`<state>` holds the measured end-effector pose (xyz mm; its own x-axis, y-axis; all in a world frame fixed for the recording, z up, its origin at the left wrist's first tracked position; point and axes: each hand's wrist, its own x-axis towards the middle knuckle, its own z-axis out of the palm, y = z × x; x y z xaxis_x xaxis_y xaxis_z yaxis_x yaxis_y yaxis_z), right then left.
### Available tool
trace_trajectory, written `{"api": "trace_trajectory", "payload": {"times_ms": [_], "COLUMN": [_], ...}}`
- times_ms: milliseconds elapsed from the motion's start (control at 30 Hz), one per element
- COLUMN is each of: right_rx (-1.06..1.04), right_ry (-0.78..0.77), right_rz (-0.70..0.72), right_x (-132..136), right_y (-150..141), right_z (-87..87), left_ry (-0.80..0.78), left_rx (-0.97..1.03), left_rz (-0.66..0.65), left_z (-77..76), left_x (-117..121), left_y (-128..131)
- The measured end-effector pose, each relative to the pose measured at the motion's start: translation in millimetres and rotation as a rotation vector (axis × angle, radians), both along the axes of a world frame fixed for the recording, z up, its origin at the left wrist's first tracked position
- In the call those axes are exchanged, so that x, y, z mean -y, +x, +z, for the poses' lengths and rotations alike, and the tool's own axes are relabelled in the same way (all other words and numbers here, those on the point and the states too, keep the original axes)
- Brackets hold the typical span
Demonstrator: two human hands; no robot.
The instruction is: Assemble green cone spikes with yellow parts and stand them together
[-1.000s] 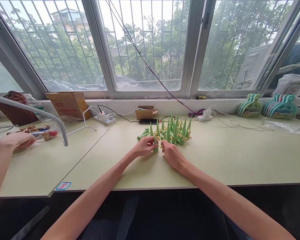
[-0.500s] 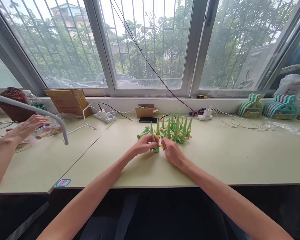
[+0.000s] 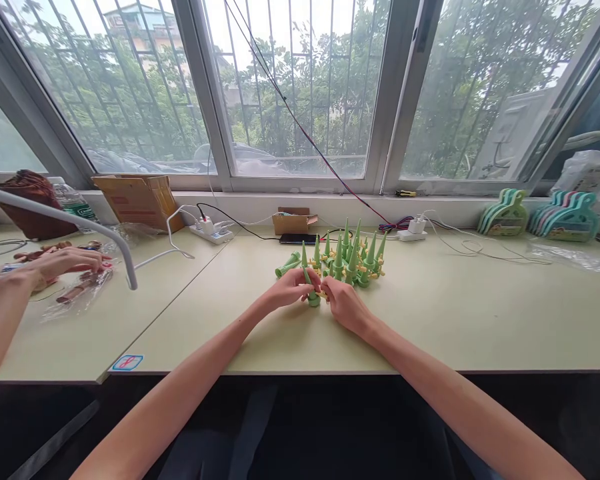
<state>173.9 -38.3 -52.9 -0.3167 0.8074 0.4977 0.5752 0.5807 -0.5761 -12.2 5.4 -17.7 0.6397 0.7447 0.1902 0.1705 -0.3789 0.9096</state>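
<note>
The left hand (image 3: 289, 289), curled round a pointed green plastic spike (image 3: 314, 303), apparently steadies it; the right hand (image 3: 346, 303) pinches a thin yellow stem (image 3: 322, 295).

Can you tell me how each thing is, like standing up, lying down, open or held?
Held green cone: in the left hand, leaning slightly
Yellow piece: pinched by the right hand
Grouped green cones: standing, points up
Green piece behind the left hand: lying down
Small cardboard box: open
Black phone: flat, screen dark
</note>
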Motion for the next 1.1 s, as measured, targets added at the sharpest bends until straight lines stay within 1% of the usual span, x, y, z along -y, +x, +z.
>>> {"api": "trace_trajectory", "payload": {"times_ms": [267, 467, 567, 800, 1100], "right_rx": [0.037, 0.025, 0.009, -0.051, -0.099], "right_ry": [-0.002, 0.000, -0.006, -0.015, -0.043], "right_rz": [-0.019, -0.034, -0.031, -0.013, -0.029], "right_x": [0.0, 0.1, -0.3, -2.1, -1.9], "right_y": [0.9, 1.1, 1.5, 0.8, 1.3], "right_z": [-0.7, -1.5, -1.5, -3.1, -5.1], "left_ry": [0.015, 0.049, 0.073, 0.116, 0.191], "left_rx": [-0.019, -0.049, -0.052, 0.014, -0.045], "left_rz": [-0.023, -0.011, -0.032, -0.095, -0.063], "left_z": [2.2, 4.2, 2.2, -2.4, -3.7], "left_x": [1.6, 3.7, 2.5, 0.9, 0.6], "left_y": [-0.3, 0.5, -0.2, -1.0, -1.8]}}
